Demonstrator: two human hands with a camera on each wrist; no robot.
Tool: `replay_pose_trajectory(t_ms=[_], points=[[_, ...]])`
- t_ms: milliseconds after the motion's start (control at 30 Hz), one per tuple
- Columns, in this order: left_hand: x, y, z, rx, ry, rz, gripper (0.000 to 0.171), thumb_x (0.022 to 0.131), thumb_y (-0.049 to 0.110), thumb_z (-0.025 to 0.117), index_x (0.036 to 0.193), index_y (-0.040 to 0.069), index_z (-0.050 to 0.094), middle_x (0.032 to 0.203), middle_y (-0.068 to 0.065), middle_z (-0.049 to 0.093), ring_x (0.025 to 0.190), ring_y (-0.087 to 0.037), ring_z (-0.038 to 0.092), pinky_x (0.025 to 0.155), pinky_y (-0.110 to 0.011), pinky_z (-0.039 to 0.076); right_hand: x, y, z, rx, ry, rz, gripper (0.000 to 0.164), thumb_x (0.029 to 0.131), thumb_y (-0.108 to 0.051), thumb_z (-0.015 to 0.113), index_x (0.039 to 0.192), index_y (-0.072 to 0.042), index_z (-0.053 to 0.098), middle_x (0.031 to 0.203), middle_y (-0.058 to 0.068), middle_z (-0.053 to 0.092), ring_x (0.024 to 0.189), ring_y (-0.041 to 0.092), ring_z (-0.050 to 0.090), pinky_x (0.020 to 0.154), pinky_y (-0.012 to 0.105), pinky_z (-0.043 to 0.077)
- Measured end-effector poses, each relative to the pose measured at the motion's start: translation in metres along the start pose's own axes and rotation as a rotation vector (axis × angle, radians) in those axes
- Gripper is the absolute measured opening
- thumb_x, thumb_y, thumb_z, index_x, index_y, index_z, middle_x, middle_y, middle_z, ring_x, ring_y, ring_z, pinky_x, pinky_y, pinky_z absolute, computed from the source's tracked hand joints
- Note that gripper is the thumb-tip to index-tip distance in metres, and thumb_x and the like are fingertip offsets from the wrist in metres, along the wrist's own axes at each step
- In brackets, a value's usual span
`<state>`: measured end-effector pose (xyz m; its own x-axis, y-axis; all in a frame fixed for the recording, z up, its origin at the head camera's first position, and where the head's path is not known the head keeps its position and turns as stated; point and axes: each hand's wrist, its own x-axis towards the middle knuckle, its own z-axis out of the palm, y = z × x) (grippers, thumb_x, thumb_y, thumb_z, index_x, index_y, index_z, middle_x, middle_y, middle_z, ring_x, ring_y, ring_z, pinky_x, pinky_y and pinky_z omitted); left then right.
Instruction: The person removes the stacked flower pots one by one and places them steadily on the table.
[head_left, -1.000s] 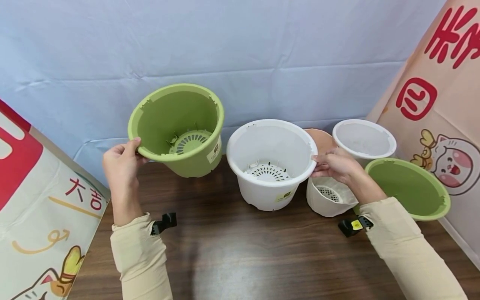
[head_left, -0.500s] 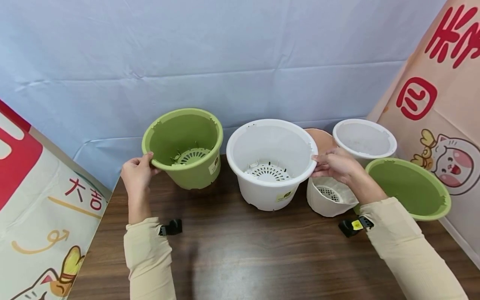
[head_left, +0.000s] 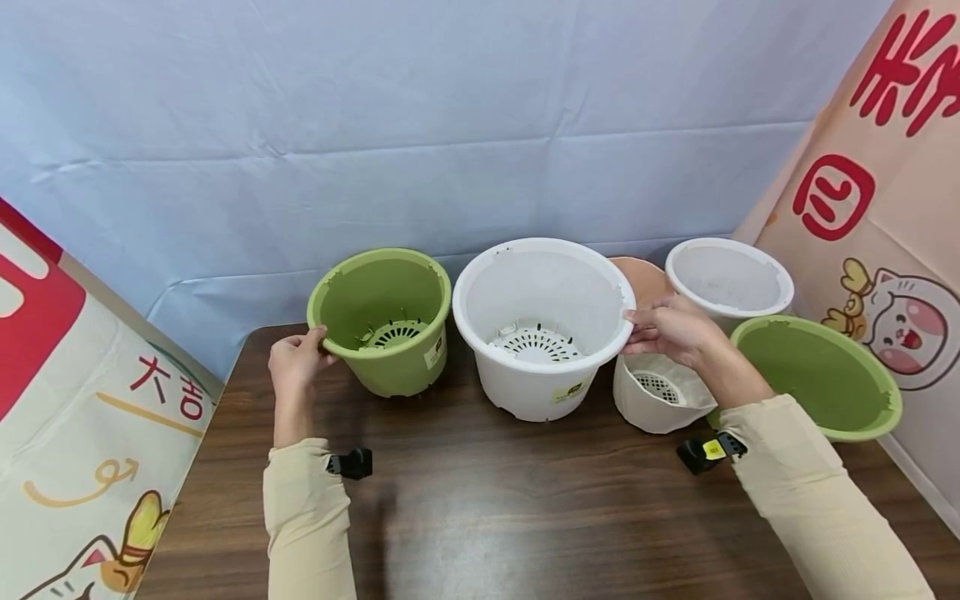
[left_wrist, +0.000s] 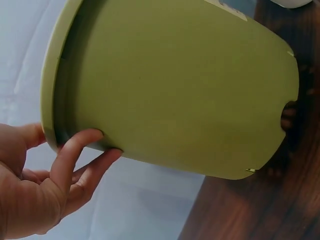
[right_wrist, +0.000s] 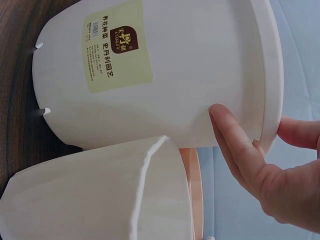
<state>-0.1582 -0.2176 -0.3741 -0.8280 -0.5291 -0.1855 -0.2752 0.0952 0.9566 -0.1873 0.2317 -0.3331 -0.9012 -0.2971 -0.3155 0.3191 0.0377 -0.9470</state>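
Observation:
My left hand (head_left: pixel 295 363) pinches the left rim of a green flowerpot (head_left: pixel 405 375), thumb over the rim and fingers against the outer wall. In the left wrist view those fingers (left_wrist: pixel 75 155) press just under the pot's lip, and its slotted base is close to the wood. My right hand (head_left: pixel 671 332) pinches the right rim of a large white flowerpot (head_left: pixel 517 387), which stands upright on the table. The right wrist view shows a pale green label (right_wrist: pixel 117 47) on that pot's wall. The green pot is close beside the white one, on its left.
Right of the white pot stands a smaller cream pot (head_left: pixel 652 408), with an orange pot (head_left: pixel 645 279) behind it. Another white pot (head_left: pixel 727 275) and a second green pot (head_left: pixel 817 375) are at the far right. Cloth (head_left: pixel 480 125) hangs behind the wooden table (head_left: pixel 487 517).
My left hand has brought the green flowerpot down and to the right, from raised up at the left to beside the large white pot. The right hand has stayed on the white pot's rim.

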Motion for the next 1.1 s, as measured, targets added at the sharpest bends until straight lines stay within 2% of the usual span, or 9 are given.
replay_pose_trajectory(t_ms=[233, 333, 533, 667, 767, 1033, 1100], points=[[0.003, -0.007, 0.003, 0.014, -0.028, 0.003, 0.024, 0.091, 0.024, 0.054, 0.085, 0.001, 0.059, 0.063, 0.005, 0.056, 0.054, -0.004, 0.061, 0.076, -0.025, 0.051, -0.001, 0.000, 0.000, 0.004, -0.010, -0.009, 0.008, 0.094, 0.001, 0.040, 0.094, 0.009, 0.037, 0.068, 0.010, 0.063, 0.065, 0.018, 0.064, 0.070, 0.033, 0.055], [0.003, -0.010, 0.003, 0.013, -0.045, -0.002, 0.025, 0.091, 0.024, 0.054, 0.086, 0.000, 0.059, 0.067, 0.003, 0.056, 0.056, -0.006, 0.062, 0.074, -0.024, 0.051, 0.000, 0.001, 0.000, 0.015, -0.022, -0.013, 0.008, 0.094, 0.002, 0.039, 0.095, 0.010, 0.037, 0.069, 0.010, 0.063, 0.065, 0.018, 0.064, 0.070, 0.033, 0.055], [0.003, -0.014, 0.006, -0.010, -0.076, -0.011, 0.027, 0.093, 0.024, 0.053, 0.092, -0.003, 0.058, 0.078, -0.001, 0.055, 0.055, -0.005, 0.060, 0.081, -0.031, 0.050, 0.001, 0.002, -0.002, 0.021, -0.029, -0.012, 0.009, 0.093, 0.002, 0.039, 0.096, 0.011, 0.037, 0.069, 0.010, 0.064, 0.066, 0.019, 0.064, 0.070, 0.033, 0.055], [0.006, -0.017, 0.006, -0.019, -0.086, -0.012, 0.027, 0.093, 0.023, 0.052, 0.092, -0.004, 0.057, 0.073, 0.000, 0.056, 0.052, -0.003, 0.058, 0.086, -0.035, 0.048, 0.001, 0.002, -0.002, 0.019, -0.027, -0.013, 0.010, 0.094, 0.002, 0.039, 0.096, 0.011, 0.037, 0.069, 0.010, 0.064, 0.065, 0.019, 0.064, 0.070, 0.033, 0.055], [0.006, -0.018, 0.006, -0.016, -0.090, -0.012, 0.028, 0.093, 0.024, 0.053, 0.092, -0.004, 0.058, 0.070, 0.001, 0.056, 0.052, -0.004, 0.058, 0.085, -0.033, 0.048, 0.000, 0.002, -0.002, 0.019, -0.025, -0.015, 0.009, 0.094, 0.002, 0.039, 0.096, 0.011, 0.037, 0.069, 0.010, 0.064, 0.065, 0.018, 0.064, 0.070, 0.033, 0.055], [0.006, -0.019, 0.006, -0.042, -0.094, -0.010, 0.025, 0.092, 0.021, 0.054, 0.091, -0.004, 0.056, 0.076, -0.002, 0.054, 0.057, -0.005, 0.059, 0.061, -0.019, 0.053, -0.002, 0.003, -0.001, 0.027, -0.011, -0.035, 0.007, 0.092, 0.002, 0.041, 0.090, 0.009, 0.043, 0.068, 0.010, 0.064, 0.065, 0.019, 0.065, 0.069, 0.033, 0.055], [0.005, -0.018, 0.006, -0.036, -0.093, -0.004, 0.026, 0.092, 0.021, 0.054, 0.093, -0.005, 0.056, 0.077, -0.002, 0.054, 0.059, -0.005, 0.059, 0.064, -0.020, 0.054, -0.002, 0.003, 0.000, 0.023, 0.000, -0.044, 0.007, 0.093, 0.002, 0.041, 0.089, 0.008, 0.042, 0.068, 0.010, 0.063, 0.065, 0.018, 0.065, 0.069, 0.033, 0.055]])
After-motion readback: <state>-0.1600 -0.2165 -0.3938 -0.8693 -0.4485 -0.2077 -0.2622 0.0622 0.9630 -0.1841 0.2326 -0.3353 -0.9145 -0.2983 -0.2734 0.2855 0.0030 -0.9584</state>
